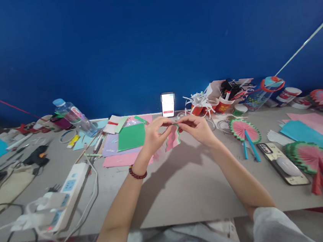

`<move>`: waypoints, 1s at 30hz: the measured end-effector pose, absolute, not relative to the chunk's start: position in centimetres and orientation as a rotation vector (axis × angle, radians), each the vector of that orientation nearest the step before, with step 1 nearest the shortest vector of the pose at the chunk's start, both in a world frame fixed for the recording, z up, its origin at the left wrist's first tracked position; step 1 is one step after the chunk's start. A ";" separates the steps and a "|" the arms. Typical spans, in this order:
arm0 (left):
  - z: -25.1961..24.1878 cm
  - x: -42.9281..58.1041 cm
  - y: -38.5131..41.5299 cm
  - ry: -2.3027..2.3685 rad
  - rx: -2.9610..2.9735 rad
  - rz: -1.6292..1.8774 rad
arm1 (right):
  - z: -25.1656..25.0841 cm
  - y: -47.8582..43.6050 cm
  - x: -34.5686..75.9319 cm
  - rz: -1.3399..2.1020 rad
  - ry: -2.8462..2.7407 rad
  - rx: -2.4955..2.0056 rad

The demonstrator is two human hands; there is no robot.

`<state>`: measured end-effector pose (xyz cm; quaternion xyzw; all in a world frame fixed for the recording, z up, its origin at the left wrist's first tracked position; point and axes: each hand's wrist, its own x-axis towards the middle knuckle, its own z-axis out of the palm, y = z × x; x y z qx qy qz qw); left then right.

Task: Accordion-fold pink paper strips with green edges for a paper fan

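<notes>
Between my two hands hangs a pleated strip of pink paper (172,140) with a green edge, raised above the middle of the table. My left hand (156,135) pinches its upper left end between thumb and fingers. From the other side, my right hand (195,129) pinches the upper right end, its fingertips almost touching those of the left. The fingertips partly cover the top of the paper. A lit phone (168,105) stands upright behind the hands, against the blue wall.
To the left lie green paper (131,136), pink sheets (122,159), a power strip (71,194), a glue gun (36,156) and a tilted water bottle (77,116). On the right are a watermelon-coloured paper fan (241,130), a phone (275,163) with a white mouse (288,166), more fans (318,158) and cups (223,105).
</notes>
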<state>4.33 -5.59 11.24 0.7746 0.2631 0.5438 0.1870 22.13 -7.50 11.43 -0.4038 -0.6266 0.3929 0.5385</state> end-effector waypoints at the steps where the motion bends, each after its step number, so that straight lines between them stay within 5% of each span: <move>1: 11.3 4.3 -5.5 0.738 2.170 1.508 | 11.4 -7.4 22.2 0.944 -1.499 -0.960; 30: 12.0 4.0 -6.0 0.594 2.079 1.396 | 11.1 -7.5 22.2 0.883 -1.589 -0.830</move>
